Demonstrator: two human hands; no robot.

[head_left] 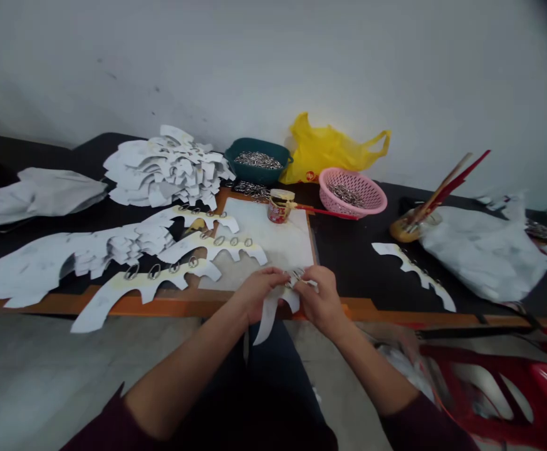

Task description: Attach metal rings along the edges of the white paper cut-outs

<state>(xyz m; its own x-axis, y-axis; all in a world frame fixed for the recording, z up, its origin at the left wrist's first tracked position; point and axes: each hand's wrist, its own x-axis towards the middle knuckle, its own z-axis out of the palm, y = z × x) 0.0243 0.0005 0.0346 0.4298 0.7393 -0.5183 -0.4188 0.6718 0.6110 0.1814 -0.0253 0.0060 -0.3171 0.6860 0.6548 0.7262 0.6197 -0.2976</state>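
Black table (358,263) by white wall (273,69). Hands together at table's front edge: left hand (257,293) and right hand (319,299) pinch white scalloped strip (269,316), its metal rings (296,274) half hidden by fingers. Similar ringed strips (160,282) lie left. Small can (281,210) at white board's (273,235) far edge: red label, writing unreadable. Yellow bag's (324,150) red mark illegible.

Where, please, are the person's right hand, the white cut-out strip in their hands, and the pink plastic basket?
The right hand (320,300): head view, on the back of the hand.
The white cut-out strip (267,321): head view, on its lower hanging end.
The pink plastic basket (335,202): head view, on its slotted outer wall.
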